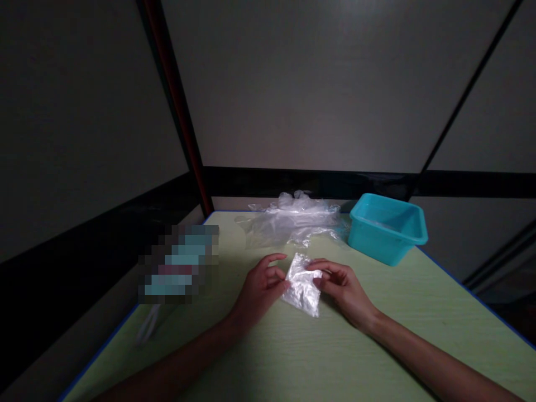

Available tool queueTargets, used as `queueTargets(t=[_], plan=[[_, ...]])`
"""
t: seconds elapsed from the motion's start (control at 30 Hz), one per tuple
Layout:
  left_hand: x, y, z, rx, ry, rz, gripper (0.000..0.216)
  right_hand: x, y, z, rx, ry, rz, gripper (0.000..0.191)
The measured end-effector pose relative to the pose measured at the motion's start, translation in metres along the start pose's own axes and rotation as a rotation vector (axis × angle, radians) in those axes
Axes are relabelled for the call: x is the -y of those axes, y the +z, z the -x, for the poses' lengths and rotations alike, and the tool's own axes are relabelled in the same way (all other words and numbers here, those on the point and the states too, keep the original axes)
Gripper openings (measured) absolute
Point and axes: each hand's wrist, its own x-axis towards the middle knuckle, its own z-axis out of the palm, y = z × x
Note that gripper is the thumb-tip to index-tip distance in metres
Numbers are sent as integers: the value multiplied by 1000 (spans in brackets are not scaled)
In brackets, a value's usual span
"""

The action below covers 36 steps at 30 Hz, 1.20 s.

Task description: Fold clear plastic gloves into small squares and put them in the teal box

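A small folded clear plastic bag [302, 289] rests on the pale green table [318, 357], held between both hands. My left hand [260, 290] pinches its left edge with thumb and fingertips. My right hand [341, 286] grips the bag's upper right edge, fingers curled over it. The bag's lower end lies flat on the table.
A heap of clear plastic bags [293, 223] lies at the table's far edge. A turquoise plastic tub [387, 228] stands at the far right. A blurred-out patch [179, 263] covers the left edge. Dark wall panels enclose the table.
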Motion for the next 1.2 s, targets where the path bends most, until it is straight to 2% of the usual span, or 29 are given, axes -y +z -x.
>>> queueTargets(t=[0.17,0.27,0.37,0.5,0.63,0.87,1.2], plan=[[-4,4,7,56,21,-94,53,-1,-2,0,-62,59,-75,22],[-6,3,8,100,18,-123,56,0,0,0,-25,132,-138,26],[-7,-1,7,129,-8,-172,47,0,1,0,16,167,-184,28],[-7,-3,5,88,5,-245,29,-1,1,1,17,178,-171,29],[-5,-2,3,64,-65,-186,36,0,0,1,18,183,-162,33],[-3,-2,2,-40,-30,-220,40,-1,4,3,100,190,-130,43],[-1,-2,1,3,-10,-244,44,5,9,3,171,158,-82,40]])
